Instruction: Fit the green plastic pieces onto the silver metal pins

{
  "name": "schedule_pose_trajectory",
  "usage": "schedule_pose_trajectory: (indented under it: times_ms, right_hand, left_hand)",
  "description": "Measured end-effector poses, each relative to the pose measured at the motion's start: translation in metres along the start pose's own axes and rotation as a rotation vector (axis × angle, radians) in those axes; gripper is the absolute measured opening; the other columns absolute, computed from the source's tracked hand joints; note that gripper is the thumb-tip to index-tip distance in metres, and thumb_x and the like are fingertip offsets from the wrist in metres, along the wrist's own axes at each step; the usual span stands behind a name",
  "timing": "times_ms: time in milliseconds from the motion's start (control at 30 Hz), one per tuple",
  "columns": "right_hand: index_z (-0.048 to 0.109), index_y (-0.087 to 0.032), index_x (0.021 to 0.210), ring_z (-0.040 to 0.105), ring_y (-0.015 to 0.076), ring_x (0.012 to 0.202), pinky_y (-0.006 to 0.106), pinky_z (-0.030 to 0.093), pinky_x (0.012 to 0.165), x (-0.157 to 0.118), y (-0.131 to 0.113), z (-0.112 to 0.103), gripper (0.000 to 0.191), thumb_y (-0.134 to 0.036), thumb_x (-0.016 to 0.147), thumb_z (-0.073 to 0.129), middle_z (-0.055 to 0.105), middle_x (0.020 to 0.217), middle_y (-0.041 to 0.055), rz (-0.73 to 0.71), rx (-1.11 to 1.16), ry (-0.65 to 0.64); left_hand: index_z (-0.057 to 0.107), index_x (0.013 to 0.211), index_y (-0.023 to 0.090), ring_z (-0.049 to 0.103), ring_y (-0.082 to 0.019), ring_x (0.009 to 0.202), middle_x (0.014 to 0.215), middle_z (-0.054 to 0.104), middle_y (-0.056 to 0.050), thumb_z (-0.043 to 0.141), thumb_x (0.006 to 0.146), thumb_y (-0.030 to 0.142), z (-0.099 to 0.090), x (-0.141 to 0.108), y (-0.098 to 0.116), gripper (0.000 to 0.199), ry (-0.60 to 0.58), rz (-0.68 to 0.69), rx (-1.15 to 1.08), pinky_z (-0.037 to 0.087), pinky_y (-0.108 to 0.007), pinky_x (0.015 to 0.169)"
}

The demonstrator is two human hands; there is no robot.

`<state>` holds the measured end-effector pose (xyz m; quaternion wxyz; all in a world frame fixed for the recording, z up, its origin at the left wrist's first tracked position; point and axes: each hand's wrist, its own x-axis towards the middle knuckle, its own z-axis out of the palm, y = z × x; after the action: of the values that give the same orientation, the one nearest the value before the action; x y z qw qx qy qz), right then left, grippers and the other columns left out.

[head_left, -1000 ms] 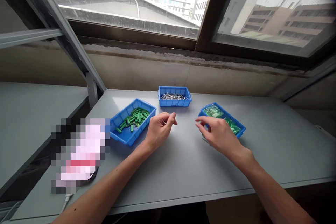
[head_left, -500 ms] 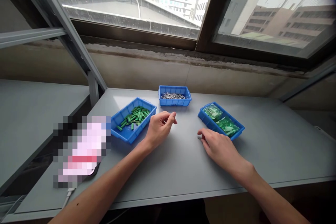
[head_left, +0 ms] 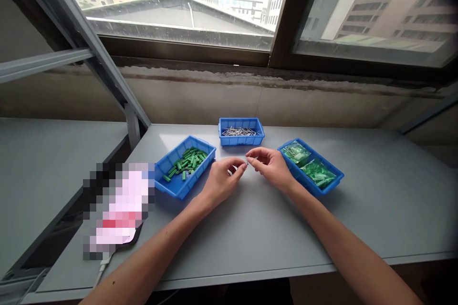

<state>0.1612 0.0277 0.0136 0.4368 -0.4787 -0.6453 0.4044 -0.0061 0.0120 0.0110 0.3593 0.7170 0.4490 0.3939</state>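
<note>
Grey bench [head_left: 375, 219] w/ blurred obj [head_left: 118, 209], L blue bin [head_left: 171, 188], mid blue bin [head_left: 241, 140], R blue bin [head_left: 322, 183]

Blue trays [head_left: 241, 140], green strips [head_left: 186, 162]

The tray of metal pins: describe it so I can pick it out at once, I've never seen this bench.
On the grey table under the window, three blue plastic trays stand in a row. Pick the small middle tray, just beyond the left hand and right hand. Only it holds loose silver metal pins; the left tray and right tray hold green items.
</note>
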Motion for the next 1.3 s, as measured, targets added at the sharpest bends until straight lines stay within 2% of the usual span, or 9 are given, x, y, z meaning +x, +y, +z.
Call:
schedule_pose_trajectory:
  times_ms: [133, 233, 433, 633, 733, 900, 1000, 1200, 1300]
  right_hand:
    - [0.065, -0.016, 0.098, 0.057, 0.0102, 0.058, 0.023, 0.048, 0.052, -0.0034, -0.0014, -0.0016, 0.027, -0.036, 0.08, 0.06, 0.067, 0.082, 0.0037, 0.012, 0.022, 0.001]
    - [0.057, -0.019, 0.119, 0.059, 0.0101, 0.062, 0.023, 0.049, 0.056, -0.0063, -0.0025, -0.0041, 0.038, -0.03, 0.082, 0.057, 0.066, 0.091, 0.0036, -0.097, -0.108, 0.044]
    - [0.043, -0.024, 0.135, 0.06, 0.0117, 0.07, 0.023, 0.05, 0.056, -0.01, 0.0011, -0.0061, 0.067, -0.033, 0.074, 0.07, 0.062, 0.11, 0.0063, -0.27, -0.271, -0.101]
    - [0.051, -0.024, 0.129, 0.061, 0.0116, 0.071, 0.024, 0.052, 0.059, -0.0101, 0.0016, -0.0049, 0.056, -0.035, 0.076, 0.069, 0.064, 0.105, 0.0047, -0.288, -0.279, -0.084]
    - [0.056, -0.023, 0.124, 0.062, 0.0121, 0.071, 0.024, 0.052, 0.059, -0.0094, 0.0011, -0.0059, 0.047, -0.034, 0.079, 0.066, 0.066, 0.101, 0.0046, -0.279, -0.247, -0.053]
    - [0.069, -0.02, 0.098, 0.064, 0.0131, 0.07, 0.025, 0.052, 0.061, -0.0072, 0.0029, -0.0071, 0.021, -0.034, 0.087, 0.057, 0.07, 0.093, 0.0042, -0.243, -0.207, 0.108]
    - [0.07, -0.02, 0.088, 0.063, 0.0134, 0.067, 0.025, 0.051, 0.06, -0.0071, 0.0028, -0.0069, 0.019, -0.035, 0.086, 0.058, 0.07, 0.087, 0.0037, -0.232, -0.205, 0.15]
    - [0.07, -0.019, 0.085, 0.064, 0.0142, 0.069, 0.025, 0.05, 0.059, -0.0084, 0.0019, -0.0069, 0.017, -0.032, 0.085, 0.059, 0.071, 0.086, 0.0036, -0.229, -0.231, 0.192]
    - [0.069, -0.019, 0.088, 0.064, 0.0145, 0.069, 0.025, 0.051, 0.059, -0.0089, 0.0025, -0.0073, 0.017, -0.032, 0.085, 0.059, 0.071, 0.087, 0.0039, -0.212, -0.238, 0.195]
  left_hand:
    - [0.069, 0.08, 0.015, 0.053, -0.011, 0.058, 0.072, 0.067, -0.004, 0.056, 0.084, 0.039, 0.0001, 0.0019, -0.0002, 0.027, -0.013, -0.086, -0.093, 0.041, -0.02, 0.05]
    - [0.066, 0.081, 0.014, 0.052, -0.011, 0.055, 0.07, 0.063, -0.003, 0.059, 0.081, 0.044, -0.0007, 0.0037, 0.0007, 0.031, -0.011, -0.206, -0.227, 0.04, -0.02, 0.047]
    - [0.065, 0.083, 0.012, 0.044, -0.009, 0.049, 0.056, 0.052, 0.001, 0.06, 0.081, 0.044, -0.0029, 0.0048, 0.0032, 0.032, -0.058, -0.276, -0.378, 0.037, -0.02, 0.048]
    - [0.063, 0.079, 0.013, 0.04, -0.007, 0.048, 0.053, 0.049, 0.003, 0.059, 0.083, 0.041, -0.0029, 0.004, 0.0024, 0.028, -0.093, -0.264, -0.414, 0.033, -0.019, 0.047]
    - [0.059, 0.076, 0.014, 0.042, -0.007, 0.047, 0.054, 0.049, 0.003, 0.058, 0.084, 0.04, -0.002, 0.0048, 0.0011, 0.028, -0.062, -0.302, -0.442, 0.035, -0.019, 0.047]
    - [0.056, 0.074, 0.015, 0.044, -0.006, 0.046, 0.059, 0.05, 0.003, 0.058, 0.083, 0.044, -0.0014, 0.0068, -0.0008, 0.031, 0.035, -0.31, -0.449, 0.037, -0.019, 0.045]
    - [0.059, 0.075, 0.014, 0.044, -0.006, 0.046, 0.058, 0.05, 0.003, 0.056, 0.084, 0.047, -0.0026, 0.0074, -0.0006, 0.034, 0.059, -0.29, -0.431, 0.037, -0.019, 0.046]
    - [0.066, 0.087, 0.014, 0.046, -0.006, 0.049, 0.074, 0.06, -0.002, 0.06, 0.082, 0.044, -0.0047, 0.0074, 0.0005, 0.031, 0.094, -0.253, -0.396, 0.038, -0.019, 0.046]
    - [0.066, 0.088, 0.014, 0.048, -0.006, 0.051, 0.075, 0.061, -0.002, 0.063, 0.08, 0.042, -0.0052, 0.0077, -0.0006, 0.029, 0.114, -0.234, -0.365, 0.039, -0.019, 0.046]
